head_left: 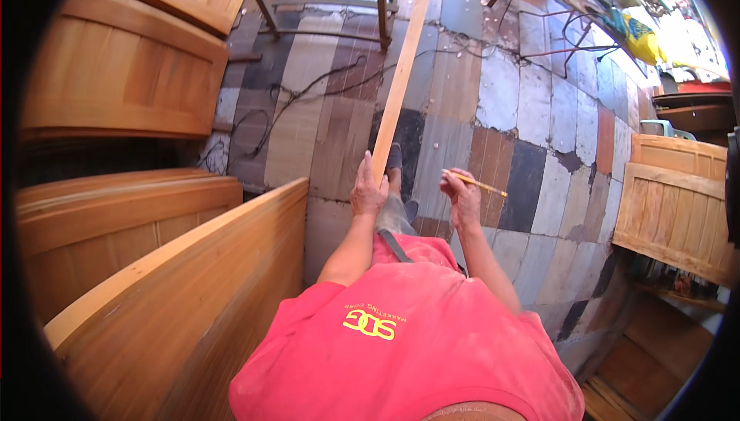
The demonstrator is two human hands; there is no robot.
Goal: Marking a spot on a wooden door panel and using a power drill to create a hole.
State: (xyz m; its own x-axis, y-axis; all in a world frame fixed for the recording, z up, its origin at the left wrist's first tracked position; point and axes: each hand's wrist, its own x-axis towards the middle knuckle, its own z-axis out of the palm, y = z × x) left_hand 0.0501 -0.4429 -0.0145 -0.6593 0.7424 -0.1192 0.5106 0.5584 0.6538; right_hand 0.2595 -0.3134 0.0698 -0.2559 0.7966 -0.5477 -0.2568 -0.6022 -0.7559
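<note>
A long, narrow wooden board (405, 66) runs away from me toward the top edge of the view. My left hand (368, 190) is closed around its near end, the thumb on one side and the fingers along the other. To the right, apart from the board, my right hand (462, 196) is raised with its fingers pinched on a yellow pencil (487, 187). The pencil lies slantwise across the fingers, one end sticking out to the right. Part of the left palm is hidden behind the board.
Wooden panel doors (123, 58) stand at the left, and a large wooden panel (193, 282) is close beside me. Dark cables (289, 97) trail over the patchwork tiled floor (451, 74). Metal stand legs (383, 5) rise ahead. Another panel door (678, 197) leans at the right.
</note>
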